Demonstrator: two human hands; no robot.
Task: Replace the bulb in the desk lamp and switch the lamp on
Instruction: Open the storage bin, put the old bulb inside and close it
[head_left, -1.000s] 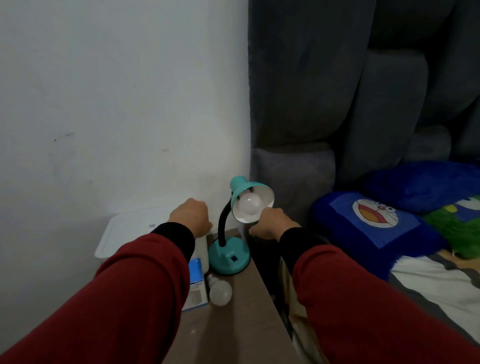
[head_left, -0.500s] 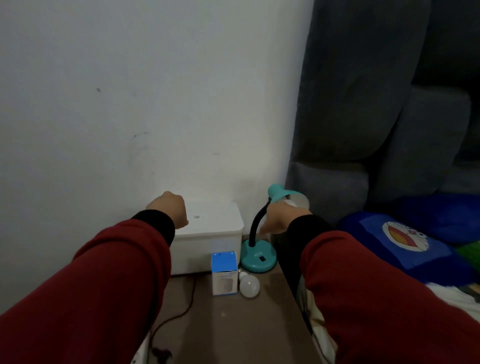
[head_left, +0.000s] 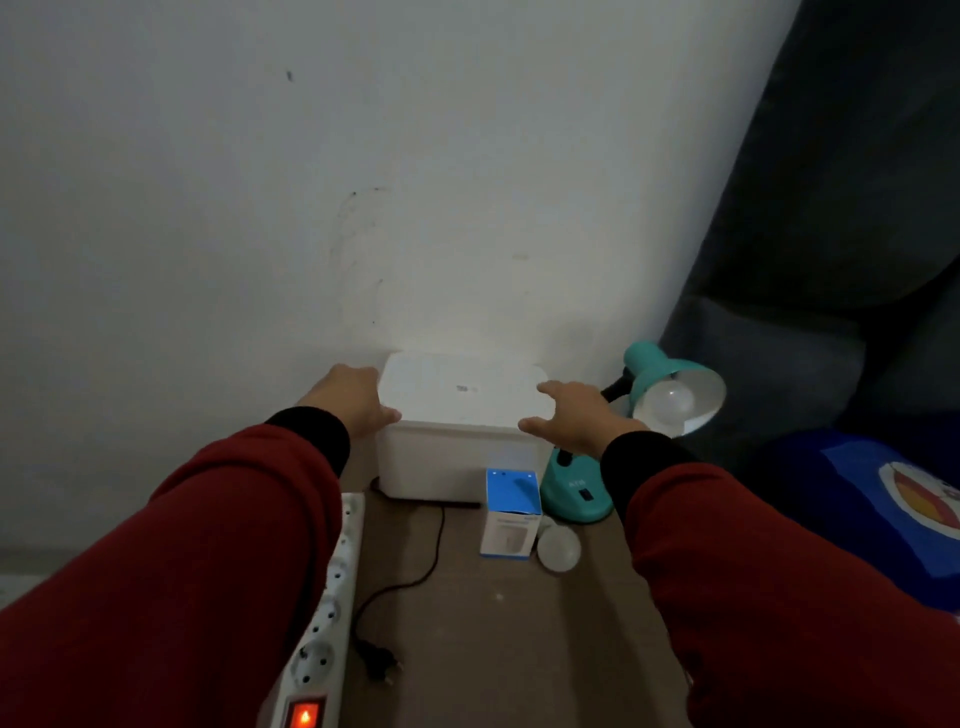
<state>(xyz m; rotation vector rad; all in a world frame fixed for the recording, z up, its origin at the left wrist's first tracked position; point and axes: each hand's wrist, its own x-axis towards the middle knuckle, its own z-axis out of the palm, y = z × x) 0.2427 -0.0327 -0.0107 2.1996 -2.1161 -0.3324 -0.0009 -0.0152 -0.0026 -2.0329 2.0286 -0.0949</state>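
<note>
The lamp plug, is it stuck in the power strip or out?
Out. The black plug lies loose on the table, beside the power strip, none of whose visible sockets holds it.

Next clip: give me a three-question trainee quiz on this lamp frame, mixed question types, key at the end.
1. True or false: the lamp's black plug sits in the power strip.
2. Where does the loose bulb lie? A) on the white box B) on the table beside the blue-topped carton C) in the right hand
3. Fill in: a bulb is seated in the shade of the ____ desk lamp.

Key: 1 false, the plug lies on the table. 2 B. 3 teal. The left hand and the right hand are both spread at the box's sides.
</note>
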